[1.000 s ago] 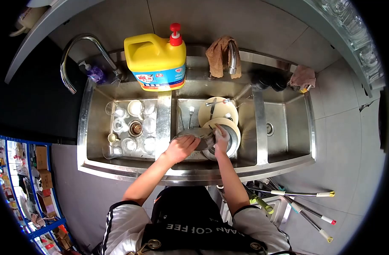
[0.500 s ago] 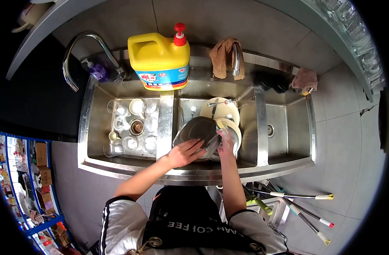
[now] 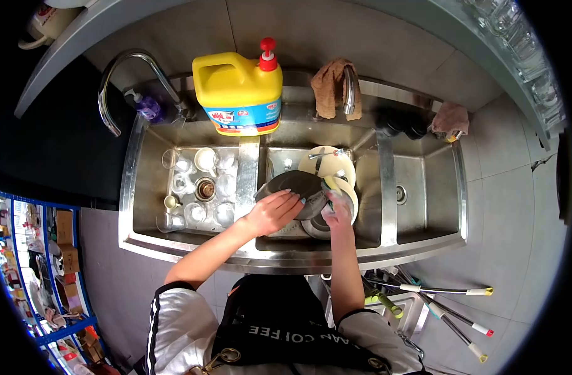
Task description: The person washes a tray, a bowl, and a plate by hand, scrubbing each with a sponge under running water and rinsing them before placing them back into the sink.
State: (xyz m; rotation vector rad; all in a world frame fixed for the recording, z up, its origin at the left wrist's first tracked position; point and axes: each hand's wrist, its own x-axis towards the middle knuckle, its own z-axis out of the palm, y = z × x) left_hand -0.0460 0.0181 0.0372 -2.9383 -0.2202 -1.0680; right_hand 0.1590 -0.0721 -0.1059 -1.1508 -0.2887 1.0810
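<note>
Over the middle sink basin (image 3: 367,219), my left hand (image 3: 274,214) grips a dark, rounded dish (image 3: 295,183), fingers laid along its near side. The dish is tilted. My right hand (image 3: 337,209) is closed at the dish's right edge around a yellow and green sponge (image 3: 329,184), which is mostly hidden by the fingers. Cream plates (image 3: 327,163) lie stacked behind and to the right, with a fork (image 3: 329,153) resting on top. A metal bowl (image 3: 316,229) shows beneath the dish.
Glasses and cups (image 3: 205,159) stand in the left basin. A yellow detergent jug (image 3: 236,94) with a red pump sits on the back ledge. A brown cloth (image 3: 327,90) hangs by a tap (image 3: 349,94). Mop handles (image 3: 445,289) stick out at the lower right.
The dark dish has tilted, so its top looks narrower and the metal bowl below shows more. My right hand has shifted slightly down along its edge. The whole view has drifted a little.
</note>
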